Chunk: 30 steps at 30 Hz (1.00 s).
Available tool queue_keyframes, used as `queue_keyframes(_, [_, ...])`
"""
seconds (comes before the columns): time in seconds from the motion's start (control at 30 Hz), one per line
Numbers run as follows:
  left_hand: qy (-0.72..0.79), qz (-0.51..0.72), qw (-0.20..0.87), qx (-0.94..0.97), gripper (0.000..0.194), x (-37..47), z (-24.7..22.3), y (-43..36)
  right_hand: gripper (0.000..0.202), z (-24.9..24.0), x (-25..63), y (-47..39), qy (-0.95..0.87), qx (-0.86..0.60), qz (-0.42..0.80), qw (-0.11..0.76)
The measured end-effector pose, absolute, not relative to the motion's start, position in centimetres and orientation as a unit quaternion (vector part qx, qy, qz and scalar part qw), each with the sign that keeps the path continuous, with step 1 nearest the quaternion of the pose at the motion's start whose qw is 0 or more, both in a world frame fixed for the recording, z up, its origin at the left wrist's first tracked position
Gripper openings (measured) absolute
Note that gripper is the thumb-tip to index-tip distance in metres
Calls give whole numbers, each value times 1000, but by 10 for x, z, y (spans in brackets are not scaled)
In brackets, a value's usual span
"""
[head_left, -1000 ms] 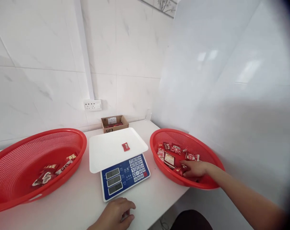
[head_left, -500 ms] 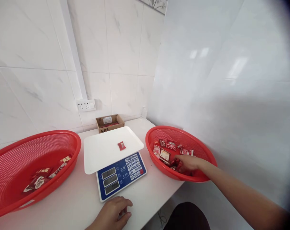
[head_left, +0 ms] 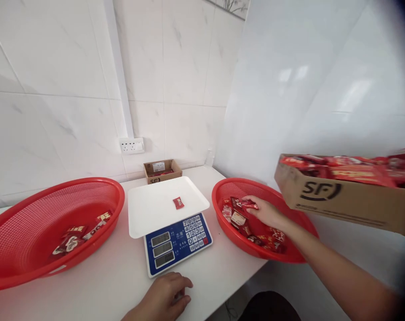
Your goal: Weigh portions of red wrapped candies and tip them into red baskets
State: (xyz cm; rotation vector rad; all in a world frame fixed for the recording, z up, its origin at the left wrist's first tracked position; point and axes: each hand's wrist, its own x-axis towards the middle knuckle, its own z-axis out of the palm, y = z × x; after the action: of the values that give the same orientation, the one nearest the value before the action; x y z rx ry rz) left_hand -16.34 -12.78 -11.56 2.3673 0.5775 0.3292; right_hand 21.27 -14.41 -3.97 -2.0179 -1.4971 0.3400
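The right hand [head_left: 264, 211] reaches into the red basket on the right [head_left: 224, 238]. Its grip is pinched tight on a red packet [head_left: 251, 205], high over the basket's inside, near the far wall. The packet's long side runs from left to right, and the right end dips a little. It looks like a small, shiny, flat pouch, but the fingers hide part of it.

More wrapped packets [head_left: 238, 218] lie under the hand and point all different ways. Some are dark red, and one has a cream square on it.

The left hand [head_left: 167, 294] rests by the near edge of the scale [head_left: 180, 243]. Its grip is loose, with curled fingers and a gap by the thumb.

The scale sits on the smooth white surface [head_left: 218, 272], and its blue front faces the person. Its white tray [head_left: 152, 207] is flat and shiny, with round corners. One small red pouch [head_left: 178, 203] lies flat on it, turned a bit.

The red basket on the left [head_left: 28, 263] is oval plastic, with tiny holes in its sides.

A brown cardboard box [head_left: 349, 200] is up beside the right basket, full of red packets. Its long side runs across, with the right end lower. A smaller cardboard box [head_left: 165, 171] sits near the tile wall [head_left: 145, 120].
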Motion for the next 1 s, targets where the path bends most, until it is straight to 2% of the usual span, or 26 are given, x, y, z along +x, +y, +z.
queue_keyframes(0.13, [228,118,337,906,25,-165,-113,-129,35,-35,188,-138,-594,-742,131,283])
queue_keyframes(0.3, [229,112,337,906,24,-167,-114,-130,37,-15,154,-139,-646,-740,22,185])
queue_keyframes(0.37, [230,110,337,906,24,-167,-114,-130,37,-5,139,-138,-667,-725,-19,171])
queue_keyframes(0.5, [231,115,329,908,23,-167,-113,-130,36,9,102,-122,-697,-682,-22,221])
queue_keyframes(0.8, [232,117,311,914,24,-167,-110,-132,36,3,28,-40,-674,-593,213,386])
queue_keyframes(1.0, [227,121,299,919,24,-168,-116,-130,35,1,19,-14,-599,-603,303,430])
